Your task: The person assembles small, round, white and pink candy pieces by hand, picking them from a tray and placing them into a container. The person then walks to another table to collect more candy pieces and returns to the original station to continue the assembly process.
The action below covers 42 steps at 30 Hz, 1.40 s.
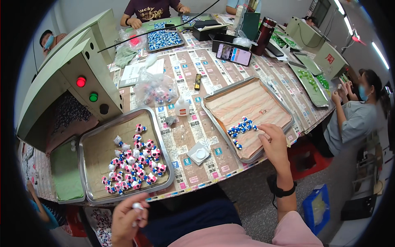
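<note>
Right now, the left hand [126,220] is hanging at seven o'clock, near the closest rim of the left tray [96,152], its thumb and fingers clamped on a small white piece [138,206]; they are hiding much of its shape. The right hand [272,142] is reaching over the right tray [247,99] between three and four o'clock, thumb and forefinger slightly apart just beside some blue-and-white beads [243,124]. Those beads are lying at three o'clock in a loose clump, small, rounded and shiny, with a few straggling toward seven o'clock. At eight o'clock, bigger toy figures [140,171] are crowding the left tray, showing white bodies, pink and black patches and blue parts; some plainer whitish ones are resting at the pile's eleven o'clock.
</note>
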Each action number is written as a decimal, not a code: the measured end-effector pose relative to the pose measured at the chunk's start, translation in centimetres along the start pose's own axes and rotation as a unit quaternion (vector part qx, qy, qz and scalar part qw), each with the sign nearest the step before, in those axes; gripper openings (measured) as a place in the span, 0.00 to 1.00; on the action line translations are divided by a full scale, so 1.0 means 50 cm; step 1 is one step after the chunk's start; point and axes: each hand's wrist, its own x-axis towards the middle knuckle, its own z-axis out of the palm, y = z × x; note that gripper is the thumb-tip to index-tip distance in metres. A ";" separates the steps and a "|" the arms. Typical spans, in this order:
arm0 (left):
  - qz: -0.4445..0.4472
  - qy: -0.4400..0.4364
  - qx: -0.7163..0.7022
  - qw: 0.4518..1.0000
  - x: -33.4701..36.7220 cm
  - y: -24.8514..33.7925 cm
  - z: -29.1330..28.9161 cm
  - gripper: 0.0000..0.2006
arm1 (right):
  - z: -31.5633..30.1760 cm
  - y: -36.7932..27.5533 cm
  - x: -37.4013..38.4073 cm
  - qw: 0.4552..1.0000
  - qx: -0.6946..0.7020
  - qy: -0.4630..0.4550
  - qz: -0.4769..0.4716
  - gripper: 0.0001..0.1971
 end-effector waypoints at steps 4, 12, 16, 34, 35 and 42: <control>-0.077 -0.097 -0.099 0.987 0.030 -0.044 0.064 0.15 | 0.030 0.018 0.035 0.997 -0.026 -0.055 0.042 0.10; -0.172 -0.116 -0.156 0.966 0.069 -0.096 0.123 0.13 | 0.024 -0.001 0.017 0.990 0.107 -0.076 0.061 0.12; -0.180 -0.115 -0.223 0.951 0.084 -0.108 0.128 0.16 | 0.009 -0.054 -0.020 0.950 0.269 -0.117 0.112 0.11; -0.150 -0.135 -0.313 0.928 0.070 -0.139 0.098 0.17 | 0.079 -0.210 -0.042 0.904 0.361 -0.223 0.060 0.10; -0.150 -0.144 -0.328 0.921 0.069 -0.143 0.094 0.17 | 0.082 -0.213 -0.040 0.913 0.340 -0.217 0.054 0.09; -0.161 -0.162 -0.338 0.913 0.060 -0.148 0.092 0.17 | 0.113 -0.232 -0.021 0.959 0.227 -0.154 -0.067 0.09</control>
